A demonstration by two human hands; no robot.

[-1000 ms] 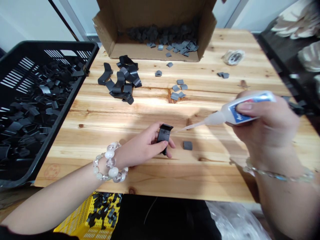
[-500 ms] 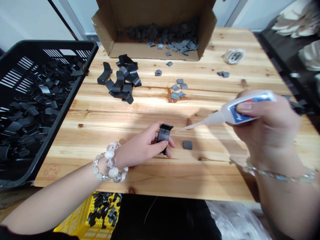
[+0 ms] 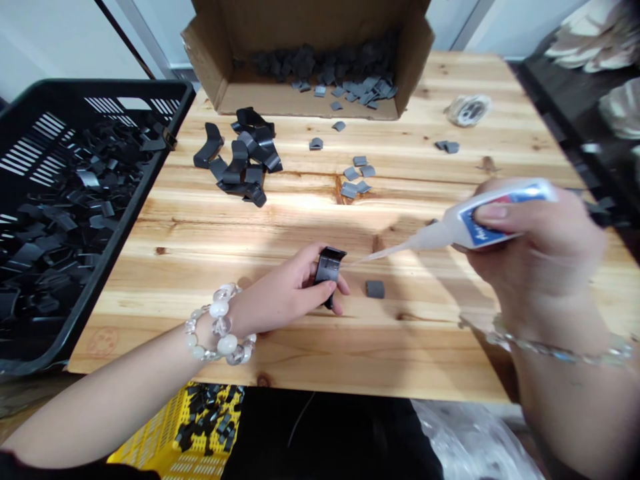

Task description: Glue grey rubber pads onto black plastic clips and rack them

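My left hand [image 3: 300, 283] is closed around a curved black plastic piece [image 3: 327, 268], its thumb pressing on the front. In my right hand [image 3: 540, 247] is a white squeeze glue bottle [image 3: 475, 220] with a blue label, tilted so its long thin nozzle points down and left. The nozzle tip lies just right of the black piece; I cannot tell whether they touch. A small grey curved pad [image 3: 375, 289] rests on the table right of my left fingers. Further back sit several similar grey pads [image 3: 351, 173] and a pile of black curved pieces [image 3: 247, 157].
A cardboard box [image 3: 305, 110] holding many grey pads stands at the back of the wooden table [image 3: 200, 267]. To the left is a black crate [image 3: 135, 193] of black pieces, and below it a yellow basket [image 3: 165, 427]. A tape roll [image 3: 469, 110] lies at the back right.
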